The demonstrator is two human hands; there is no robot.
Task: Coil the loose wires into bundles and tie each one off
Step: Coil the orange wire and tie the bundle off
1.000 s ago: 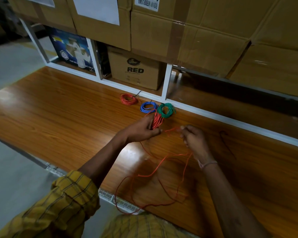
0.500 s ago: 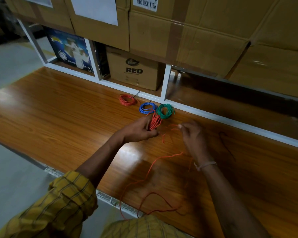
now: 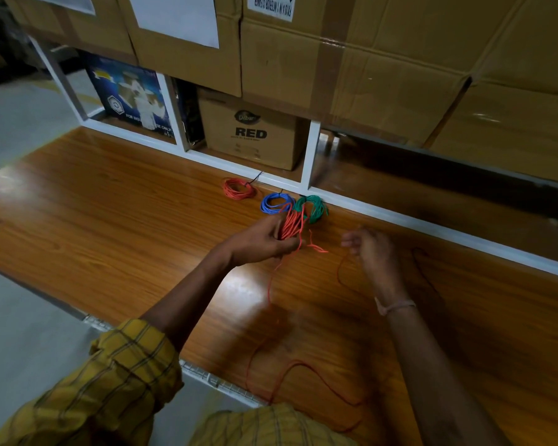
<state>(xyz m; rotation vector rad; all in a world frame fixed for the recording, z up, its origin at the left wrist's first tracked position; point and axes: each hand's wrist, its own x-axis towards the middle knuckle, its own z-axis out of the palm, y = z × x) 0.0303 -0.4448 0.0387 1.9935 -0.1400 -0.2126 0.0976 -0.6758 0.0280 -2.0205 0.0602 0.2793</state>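
The orange coil (image 3: 291,225) is gripped in the left hand (image 3: 261,243), above the wooden table (image 3: 110,201). The right hand (image 3: 372,249) is blurred; its fingers look loosely curled, with the loose orange wire (image 3: 303,368) apparently running through. Even loops and steady tension are wanted. Behind, red (image 3: 238,188), blue (image 3: 276,202) and green (image 3: 314,207) bundles are already laid down.

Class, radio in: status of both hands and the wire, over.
Left hand grips orange coil. Right hand blurred, grip unclear. Loose orange tail trails over table edge. Three finished coils behind, none in the way.
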